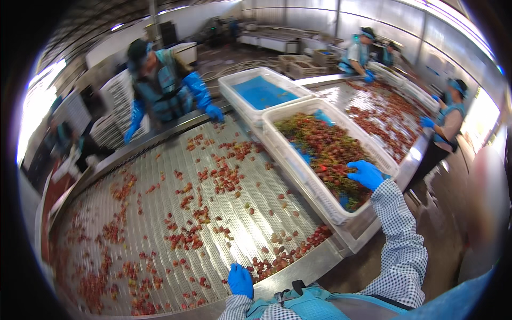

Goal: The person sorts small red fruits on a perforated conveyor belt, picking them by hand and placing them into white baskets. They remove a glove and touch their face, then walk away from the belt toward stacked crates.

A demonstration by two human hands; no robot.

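My left hand (241, 280), in a blue glove, rests at the near metal rim of a perforated conveyor belt (280, 224). Its fingers are bent beside a row of loose red grapes (276, 262), and whether anything lies under them is hidden. Over the near right end of a white plastic crate (340, 216) is my right hand (365, 174), also blue-gloved. The fingers are apart and I see nothing held in them. Inside that crate lies a heap of grape stems (324, 148) with red grapes among them, over a blue liner (302, 152).
Behind it stands a second white crate (236, 86) with a blue bottom. Across the belt, a co-worker (164, 88) in blue sleeves leans over the far rim. At the right, other workers stand around another grape-strewn table (380, 108). Stacked white crates (120, 104) are at the left.
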